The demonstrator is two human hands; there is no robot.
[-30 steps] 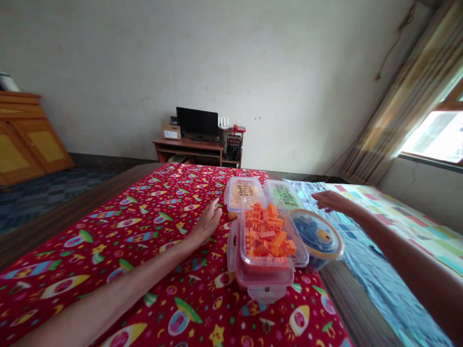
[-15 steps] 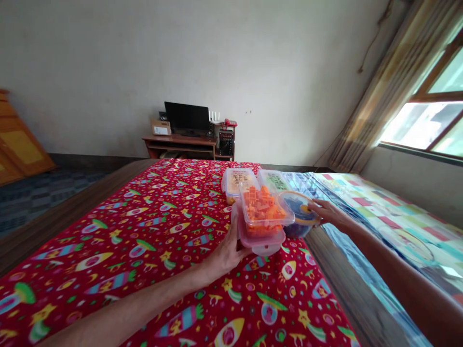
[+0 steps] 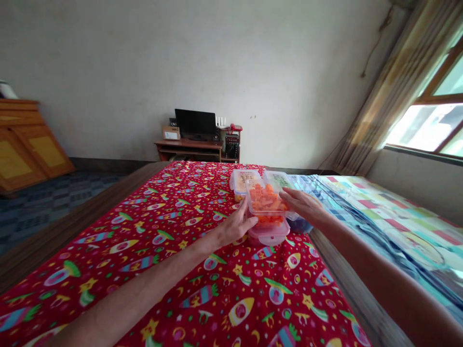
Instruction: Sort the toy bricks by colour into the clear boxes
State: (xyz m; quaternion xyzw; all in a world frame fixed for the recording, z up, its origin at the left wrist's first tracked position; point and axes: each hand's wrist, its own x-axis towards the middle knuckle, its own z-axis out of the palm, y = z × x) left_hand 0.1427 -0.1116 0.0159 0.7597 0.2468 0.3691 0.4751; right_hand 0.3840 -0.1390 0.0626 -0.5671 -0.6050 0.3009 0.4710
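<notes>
A clear plastic box (image 3: 269, 203) full of orange toy pieces is above a pink-tinted plastic base (image 3: 269, 236); whether the two are fitted together I cannot tell. My left hand (image 3: 235, 225) grips the box's left side, thumb at the front. My right hand (image 3: 304, 203) reaches the box's right rim with its fingers stretched out; its thumb is hidden. Partly behind my right hand is a round tub (image 3: 301, 226) of dark blue pieces. Behind the box are a lidded box with a printed label (image 3: 246, 179) and a green-tinted labelled box (image 3: 278, 179).
The containers are on a bed with a red rocket-print cover (image 3: 152, 250). Alongside lies a blue and checked bedspread (image 3: 390, 212). A desk (image 3: 195, 144) with a monitor (image 3: 195, 123) stands by the wall, an orange cabinet (image 3: 34, 140) at left, a curtain (image 3: 383, 106) at right.
My right hand has left the round tub and moved left to the box of orange pieces. My left hand has shifted up along the box's side. The view has turned slightly left.
</notes>
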